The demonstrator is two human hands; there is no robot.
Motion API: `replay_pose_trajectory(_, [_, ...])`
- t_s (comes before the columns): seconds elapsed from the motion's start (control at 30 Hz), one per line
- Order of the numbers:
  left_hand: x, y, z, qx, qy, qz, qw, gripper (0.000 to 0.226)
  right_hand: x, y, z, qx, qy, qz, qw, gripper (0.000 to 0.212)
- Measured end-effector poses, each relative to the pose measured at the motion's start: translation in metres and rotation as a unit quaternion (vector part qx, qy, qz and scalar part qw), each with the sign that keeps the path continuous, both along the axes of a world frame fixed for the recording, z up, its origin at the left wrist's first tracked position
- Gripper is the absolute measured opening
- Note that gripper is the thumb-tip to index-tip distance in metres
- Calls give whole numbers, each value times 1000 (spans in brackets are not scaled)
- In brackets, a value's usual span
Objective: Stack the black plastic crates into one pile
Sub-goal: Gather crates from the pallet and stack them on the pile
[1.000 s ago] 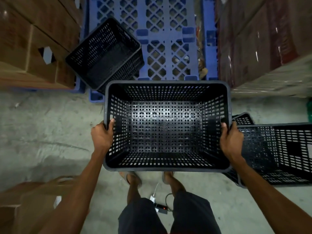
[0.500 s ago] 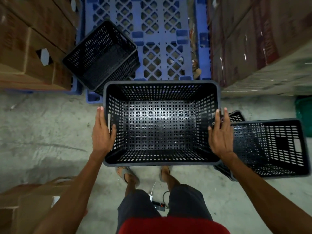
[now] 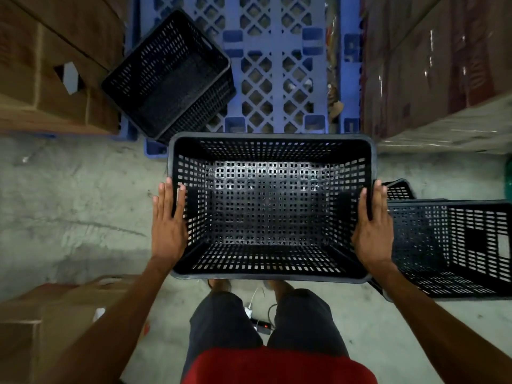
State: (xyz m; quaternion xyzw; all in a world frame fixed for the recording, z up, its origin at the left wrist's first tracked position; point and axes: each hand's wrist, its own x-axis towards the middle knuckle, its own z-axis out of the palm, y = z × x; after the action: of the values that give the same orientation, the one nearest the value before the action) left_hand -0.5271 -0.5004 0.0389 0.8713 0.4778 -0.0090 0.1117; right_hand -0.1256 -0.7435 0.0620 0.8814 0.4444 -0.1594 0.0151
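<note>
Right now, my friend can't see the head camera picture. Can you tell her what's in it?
Seen from above, a person's left hand and right hand press flat against the short sides of an empty black crate. Another crate sits tilted on a blue pallet ahead, and more crates lie on the concrete floor to the right.

I can read no words, numbers or brand marks anywhere here. The cardboard boxes point(image 3: 55, 79) to my left show only plain brown faces, and the wrapped boxes point(image 3: 443, 65) to my right carry dark print too blurred to make out.
</note>
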Motion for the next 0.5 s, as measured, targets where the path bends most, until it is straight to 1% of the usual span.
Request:
replay_pose_trajectory(0.07, [1,0,2,-10,6,3,1000,91,1,2,1,-1,8,-6,1000,88])
replay_pose_trajectory(0.17, [0,1,10,-31,18,-13,999,80,-7,5,10,-14,-5,-13,1000,84])
replay_pose_trajectory(0.23, [1,1,14,-59,26,-12,998,83,-11,9,16,-41,-13,-10,999,76])
replay_pose_trajectory(0.3, [-2,-1,23,-75,18,-14,997,86,-20,13,29,-56,-45,-12,997,74])
replay_pose_trajectory(0.37, [-1,-2,28,-104,-4,-27,994,86,-34,23,41,-64,-50,-47,996,75])
replay_pose_trajectory(0.43, [-7,2,41,-128,-47,-46,990,82,-66,44,59,-38,-55,-85,994,73])
replay_pose_trajectory(0.5, [-20,15,49,-159,-94,-40,982,77,-110,75,70,9,-34,-107,994,69])
